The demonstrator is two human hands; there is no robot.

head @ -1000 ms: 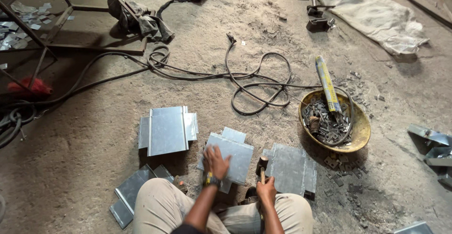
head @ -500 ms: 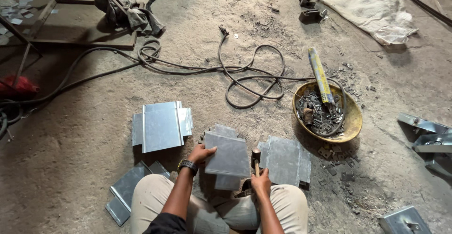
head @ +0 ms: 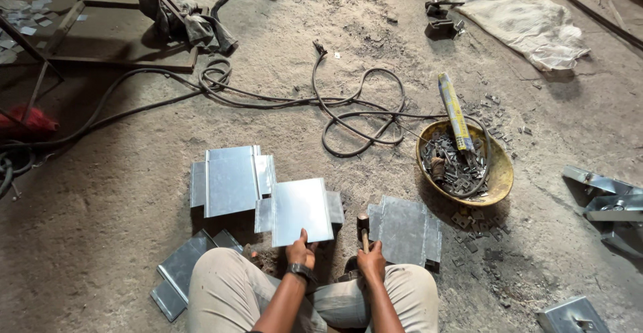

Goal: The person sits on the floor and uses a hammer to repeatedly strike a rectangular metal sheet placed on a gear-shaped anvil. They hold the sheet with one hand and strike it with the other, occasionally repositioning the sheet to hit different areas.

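Lifted now off the dirt floor (head: 100, 239) and tilted up toward the camera: the folded galvanised sheet-metal piece (head: 299, 211), which half a second ago lay flat and lower, pressed under the left palm. Moved from pressing to holding, then, so the piece looks freed for turning or inspecting rather than pinned for a blow. Left hand (head: 299, 254), watch on the wrist, closed on the near edge of the piece, thumb on top, fingers hidden beneath. Right hand (head: 370, 261) wrapped shut around the wooden handle of a small hammer (head: 363, 226), head pointing away and held low just beside the right edge of the lifted piece, not touching it as far as can be told. Just beyond on the left, a similar folded piece (head: 231, 179) lying flat; another flat piece (head: 405, 229) right of the hammer; a further one (head: 184, 273) beside the left knee. Farther right, a yellow bowl-shaped pan (head: 499, 179) full of small metal scraps, with a long yellow-and-grey tube (head: 455, 115) resting across it. Black cable (head: 362, 112) looping over the floor behind.
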